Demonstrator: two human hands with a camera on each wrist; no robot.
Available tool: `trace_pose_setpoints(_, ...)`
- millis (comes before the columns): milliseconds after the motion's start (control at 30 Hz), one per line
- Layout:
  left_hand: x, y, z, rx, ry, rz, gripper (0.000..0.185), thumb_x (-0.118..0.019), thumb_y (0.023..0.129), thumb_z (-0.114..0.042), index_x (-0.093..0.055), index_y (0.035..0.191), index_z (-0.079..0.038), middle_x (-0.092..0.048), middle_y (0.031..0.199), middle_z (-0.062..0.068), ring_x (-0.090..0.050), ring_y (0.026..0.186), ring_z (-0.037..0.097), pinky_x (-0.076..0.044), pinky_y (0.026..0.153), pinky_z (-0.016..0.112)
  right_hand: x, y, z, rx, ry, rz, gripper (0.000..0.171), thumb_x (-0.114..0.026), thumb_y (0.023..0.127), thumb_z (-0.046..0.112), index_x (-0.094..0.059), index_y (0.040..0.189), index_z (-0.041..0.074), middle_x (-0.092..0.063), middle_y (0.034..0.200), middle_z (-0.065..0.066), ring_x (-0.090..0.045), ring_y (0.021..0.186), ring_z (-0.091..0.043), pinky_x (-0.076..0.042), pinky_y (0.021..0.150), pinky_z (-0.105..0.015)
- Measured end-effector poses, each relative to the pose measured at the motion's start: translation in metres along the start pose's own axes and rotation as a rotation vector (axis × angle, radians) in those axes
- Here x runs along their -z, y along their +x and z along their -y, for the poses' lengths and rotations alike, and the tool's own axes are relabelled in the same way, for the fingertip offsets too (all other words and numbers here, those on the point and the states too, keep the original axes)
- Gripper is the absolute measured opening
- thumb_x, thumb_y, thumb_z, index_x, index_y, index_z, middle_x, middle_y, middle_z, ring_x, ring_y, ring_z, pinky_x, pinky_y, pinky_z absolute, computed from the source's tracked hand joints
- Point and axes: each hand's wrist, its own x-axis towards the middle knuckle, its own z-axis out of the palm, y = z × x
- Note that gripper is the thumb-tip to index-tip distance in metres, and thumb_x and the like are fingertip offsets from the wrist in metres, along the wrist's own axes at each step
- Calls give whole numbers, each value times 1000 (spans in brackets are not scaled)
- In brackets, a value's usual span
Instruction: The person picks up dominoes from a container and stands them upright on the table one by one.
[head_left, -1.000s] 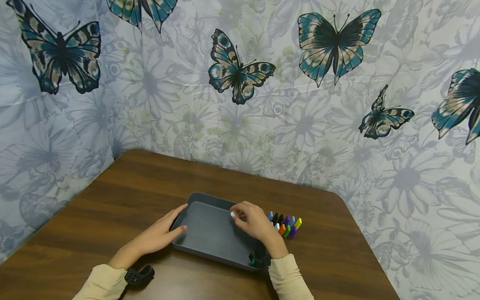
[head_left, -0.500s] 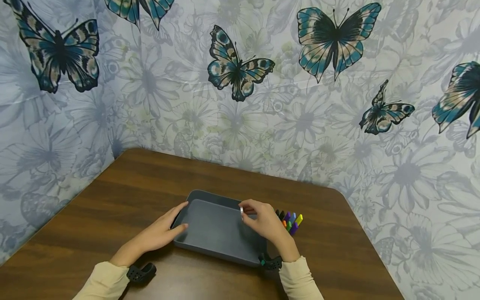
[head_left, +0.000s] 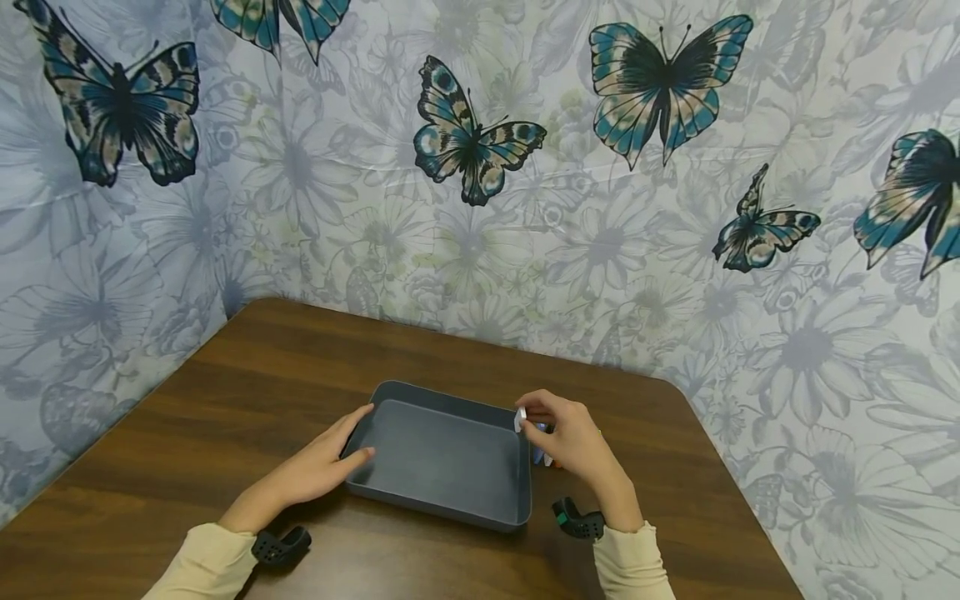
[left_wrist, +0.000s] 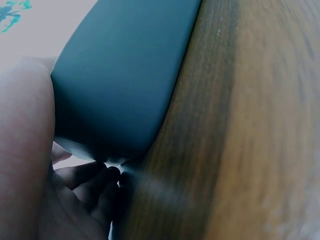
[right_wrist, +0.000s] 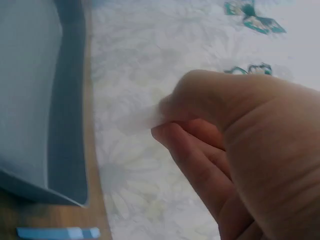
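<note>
A dark grey rectangular tray (head_left: pixel 442 454) lies on the wooden table. My left hand (head_left: pixel 318 467) grips its left end, with the thumb over the rim and the other fingers curled around the outside, as the left wrist view shows. Above the tray's far right corner, my right hand (head_left: pixel 581 442) pinches a small white domino (head_left: pixel 519 420) between thumb and fingertips. In the right wrist view the white domino (right_wrist: pixel 142 120) looks blurred. Just right of the tray stand coloured dominoes (head_left: pixel 539 455), mostly hidden behind my right hand.
The brown table (head_left: pixel 315 350) reaches back to a wall cloth (head_left: pixel 480 275) printed with butterflies and flowers. A blue domino (right_wrist: pixel 55 233) shows beside the tray's edge in the right wrist view. Black bands with cameras sit at both wrists.
My right hand has moved right with the white domino, from over the tray to its right rim, and now covers most of the standing dominoes. My left hand stays on the tray.
</note>
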Motion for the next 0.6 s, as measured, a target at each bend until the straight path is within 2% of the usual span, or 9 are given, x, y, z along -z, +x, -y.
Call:
trace_pose_setpoints(233,1,1,0,4,-2,5,76,-55,107,-41,-18,165,-10,-20,168,25,-24,152,51,-30,112,72,15,-5,-9,-58,-17,-10,28,-76,93,2,-69,117,14,-74,111,-2,-75,101,-19,-60,88,-28)
trace_pose_setpoints(400,1,2,0,2,-3,6,76,-55,107,-41,-18,165,-10,-20,168,25,-23,152,50,-29,113,72,25,-10,-13,-72,2,-9,29,-77,92,4,-69,118,13,-74,112,-3,-75,102,-22,-60,89,-32)
trace_pose_setpoints(600,1,2,1,0,-3,13,75,-55,108,-40,-17,166,-10,-19,169,25,-22,152,50,-29,113,72,38,-17,-18,-142,19,9,27,-77,92,6,-70,118,12,-74,111,-3,-75,103,-23,-59,90,-30)
